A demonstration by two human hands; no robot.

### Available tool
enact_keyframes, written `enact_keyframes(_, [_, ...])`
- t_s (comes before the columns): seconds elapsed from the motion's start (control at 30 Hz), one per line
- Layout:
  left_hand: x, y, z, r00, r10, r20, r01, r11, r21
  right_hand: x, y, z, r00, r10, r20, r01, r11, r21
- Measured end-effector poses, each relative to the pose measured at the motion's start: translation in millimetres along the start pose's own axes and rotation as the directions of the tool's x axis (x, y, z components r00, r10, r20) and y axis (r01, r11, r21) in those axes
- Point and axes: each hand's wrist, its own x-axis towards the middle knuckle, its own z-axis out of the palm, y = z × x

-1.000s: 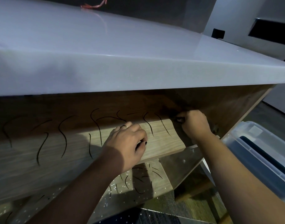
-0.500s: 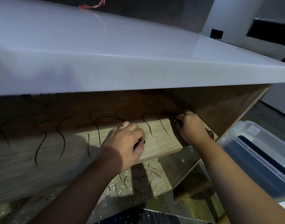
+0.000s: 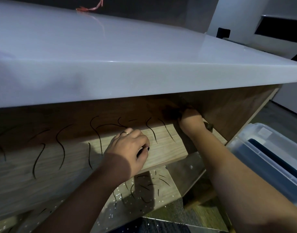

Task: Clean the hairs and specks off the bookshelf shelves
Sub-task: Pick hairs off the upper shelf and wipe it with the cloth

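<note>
The upper wooden shelf [image 3: 162, 148] carries several long dark hairs [image 3: 61, 148] across its width. My left hand [image 3: 127, 148] rests on it near the middle, fingers curled into a loose fist; nothing shows inside it. My right hand [image 3: 191, 122] reaches into the shadowed back right corner, fingers curled on what looks like a dark cloth [image 3: 209, 126] that pokes out beside the wrist. The lower shelf [image 3: 171, 187] below my left arm holds short hairs [image 3: 144, 187] and white specks [image 3: 127, 201].
The thick white top [image 3: 144, 76] of the bookshelf overhangs the upper shelf and shades its back. The brown side panel [image 3: 236, 111] closes the right end. A clear plastic bin [image 3: 270, 157] with a dark inside stands on the floor at the right.
My right hand has moved deeper into the back right corner of the upper shelf. My left hand has stayed in place, still curled.
</note>
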Motion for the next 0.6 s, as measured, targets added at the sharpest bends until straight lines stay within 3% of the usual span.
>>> enact_keyframes(0.17, [-2.4, -0.9, 0.5, 1.000, 0.004, -0.006, -0.004, 1.000, -0.002, -4.4, -4.1, 3.5, 1.000, 0.001, -0.020, -0.002, 1.000, -0.029])
enact_keyframes(0.33, [-1.9, -0.4, 1.0, 1.000, 0.011, -0.023, -0.011, 1.000, 0.001, -66.9, -3.5, -4.7, 0.988, -0.016, -0.153, 0.034, 0.992, 0.118])
enact_keyframes(0.6, [-2.2, -1.3, 2.8, 0.999, 0.028, -0.023, -0.028, 1.000, 0.014, -106.4, 1.1, -13.7, 0.992, -0.042, -0.117, 0.054, 0.993, 0.104])
